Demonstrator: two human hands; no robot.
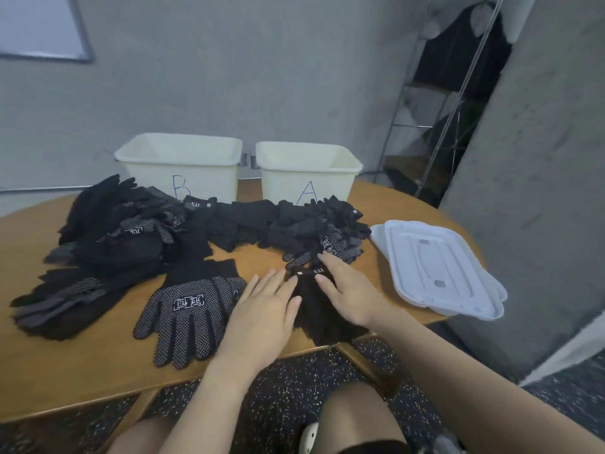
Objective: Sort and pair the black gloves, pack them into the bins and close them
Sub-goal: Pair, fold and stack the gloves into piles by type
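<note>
A plain black glove with a white 5.11 tag (322, 317) lies near the table's front edge. My left hand (265, 314) and my right hand (348, 290) rest flat on it with straight fingers. Left of it lies a pair of dotted black gloves (186, 317), palm up. A long heap of black gloves (229, 224) runs across the table behind. Two open cream bins stand at the back: bin B (180, 165) on the left, bin A (307, 172) on the right. Two stacked white lids (435, 267) sit at the right.
More dotted gloves (62, 306) lie at the table's left. The round wooden table (98, 371) ends just in front of my knees. A grey wall stands close on the right, and a metal rack (435, 126) is behind the bins.
</note>
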